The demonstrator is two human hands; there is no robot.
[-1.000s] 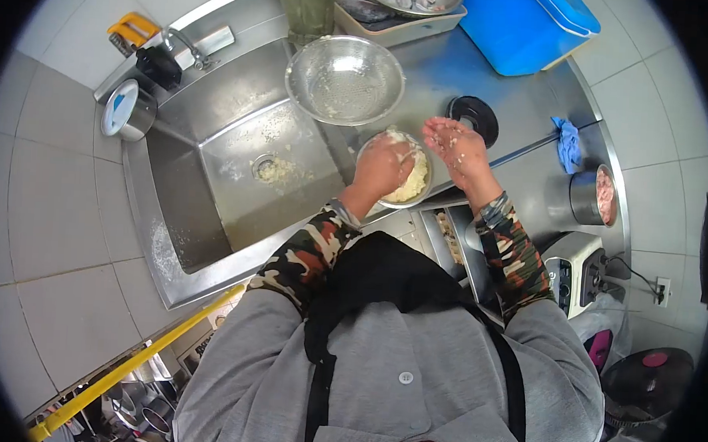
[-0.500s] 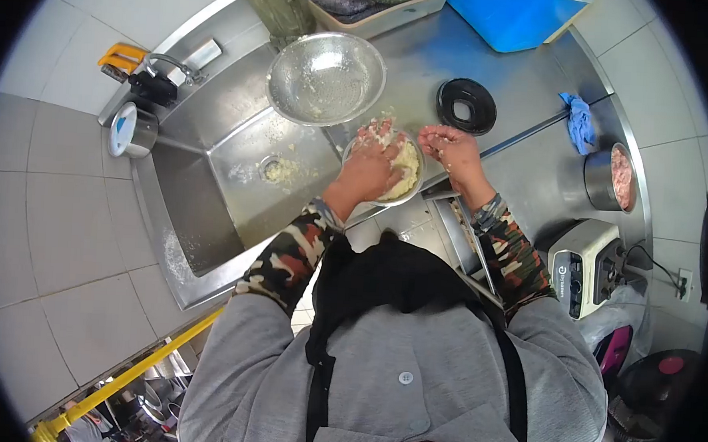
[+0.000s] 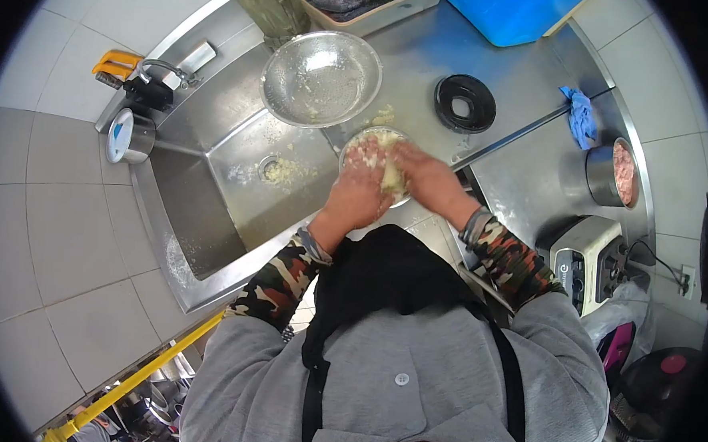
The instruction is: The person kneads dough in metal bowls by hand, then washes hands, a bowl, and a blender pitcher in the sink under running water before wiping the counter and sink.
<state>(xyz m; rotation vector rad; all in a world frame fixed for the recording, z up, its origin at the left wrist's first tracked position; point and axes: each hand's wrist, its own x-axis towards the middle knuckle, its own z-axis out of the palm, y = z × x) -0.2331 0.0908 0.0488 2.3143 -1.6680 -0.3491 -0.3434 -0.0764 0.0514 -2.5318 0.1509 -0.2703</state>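
Note:
A small metal bowl [image 3: 399, 201] with pale yellow, crumbly mash [image 3: 392, 175] sits at the counter's front edge. My left hand [image 3: 362, 185] reaches into its left side, palm partly up, fingers spread, with bits of mash stuck on them. From the right, my right hand [image 3: 424, 177] reaches over the mash, its fingertips close to my left hand; its fingers are partly hidden, and whether they hold mash is unclear. Just behind the bowl stands a large perforated metal colander [image 3: 321, 79] with pale crumbs inside.
To the left is a sink [image 3: 252, 188] with crumbs round its drain. A black lid [image 3: 465, 103], blue cloth [image 3: 581, 119], pot of pink meat [image 3: 605, 174] and blender base [image 3: 582, 265] stand right. Behind are a blender jar [image 3: 267, 7], fish tray [image 3: 365, 17] and blue container [image 3: 505, 13].
My right hand has moved left, from beside the bowl to over the mash. My left hand has turned and shifted slightly within the bowl. The view has shifted slightly.

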